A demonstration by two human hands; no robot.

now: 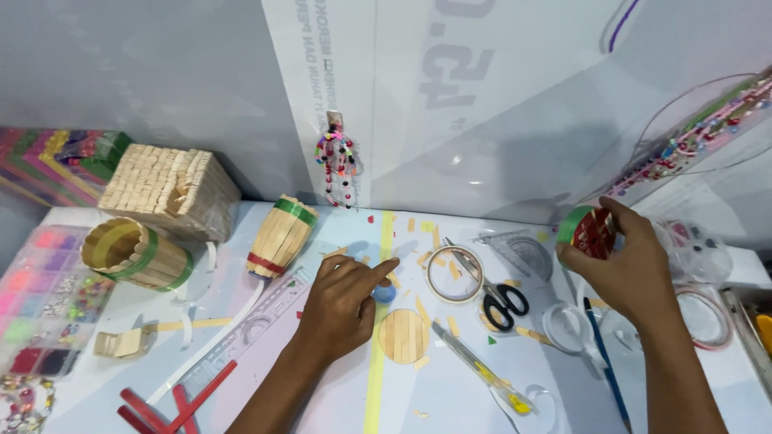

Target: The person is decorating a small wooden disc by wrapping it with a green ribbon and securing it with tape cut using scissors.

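The left hand [342, 305] lies palm down on the white table [450, 402], with the index finger stretched out and the other fingers loosely bent. It holds nothing. The fingertip touches, or almost touches, a small blue cap [384, 294]; I cannot tell which. Just below this fingertip lies a round wooden disc [404, 336] made of flat sticks, and a yellow tape line [378, 362] on the table passes beside it. To the right of the fingertip is an empty tape ring [454, 274], and further right are black scissors [500, 304]. A knife [474, 368] with a yellow part lies below the scissors. To the left of the hand stands a tilted stick barrel [281, 236] with green and red bands, and a clear ruler [249, 333] lies near the wrist.

The right hand [631, 269] is raised, and its fingers and thumb are closed around a tape roll [589, 232], green outside and red on its face. The roll is in the air, above the right part of the table, well apart from the left hand. Under this hand lie a white tape roll [567, 328] and a blue pen [605, 366]. A clear round box [698, 251] stands just right of it.
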